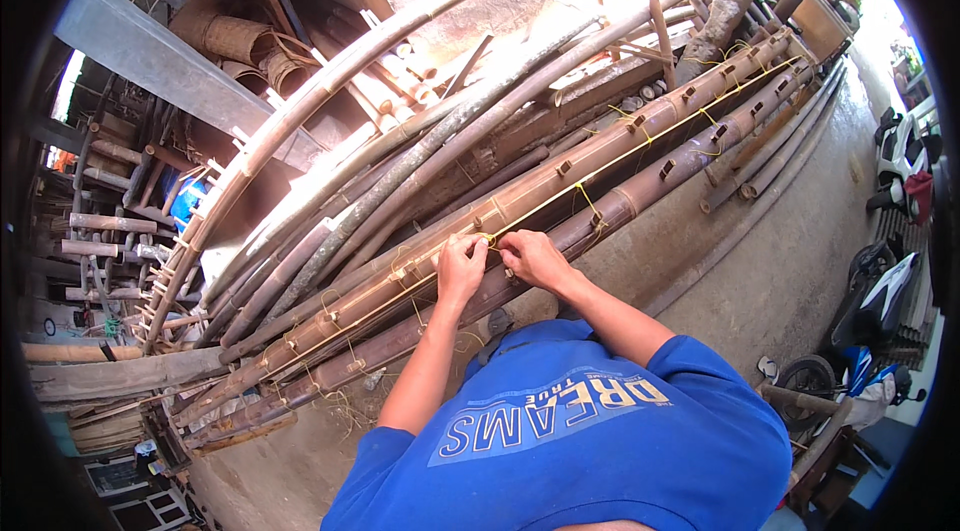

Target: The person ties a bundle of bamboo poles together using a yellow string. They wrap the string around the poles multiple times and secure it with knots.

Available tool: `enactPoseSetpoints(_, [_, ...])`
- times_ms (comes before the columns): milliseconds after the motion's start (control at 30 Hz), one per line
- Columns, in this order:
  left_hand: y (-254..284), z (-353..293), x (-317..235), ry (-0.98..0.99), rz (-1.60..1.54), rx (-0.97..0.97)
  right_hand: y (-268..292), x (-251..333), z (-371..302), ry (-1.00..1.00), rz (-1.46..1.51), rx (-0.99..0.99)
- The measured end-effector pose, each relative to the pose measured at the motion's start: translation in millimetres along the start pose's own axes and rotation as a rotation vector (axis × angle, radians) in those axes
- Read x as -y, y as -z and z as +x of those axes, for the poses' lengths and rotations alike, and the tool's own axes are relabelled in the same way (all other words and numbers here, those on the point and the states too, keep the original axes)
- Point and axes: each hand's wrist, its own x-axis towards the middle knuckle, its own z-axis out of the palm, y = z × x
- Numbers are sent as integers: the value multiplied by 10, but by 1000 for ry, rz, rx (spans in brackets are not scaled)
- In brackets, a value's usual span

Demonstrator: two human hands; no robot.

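My left hand (463, 269) is closed, thumb and fingertips pinching a thin yellow string (489, 240). Close beside it on the right, my right hand (536, 259) also has its fingers curled in on that string. Both hands are over two long brown bamboo poles lying side by side, a far pole (605, 149) and a near pole (632, 199). Short pegs stick up along each pole. A long yellow strip (600, 174) runs lengthwise between them. Loops and loose ends of string hang at several places along the poles. The fingers partly cover the spot where the string meets the strip.
Beyond the poles lie more long bamboo poles (430, 159) and a curved pegged pole (300, 113). Cut bamboo pieces and woven baskets (240, 39) fill the left. Thin poles (790, 146) rest on concrete floor (745, 271) to the right. Motorbikes (875, 301) stand at the far right.
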Motion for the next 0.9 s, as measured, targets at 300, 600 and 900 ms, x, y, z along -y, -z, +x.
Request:
enactPoseSetpoints(300, [-40,-13,-11,-10,6,-54,53,122,325,254,-380,-182])
enactPoseSetpoints(600, [-75,-83,-77,-162,113,-188,20,130,390,73,-190,-23])
enactPoseSetpoints(900, [-186,-156,-55,-179,113,-256,-85,155,315,-19,-158,-153])
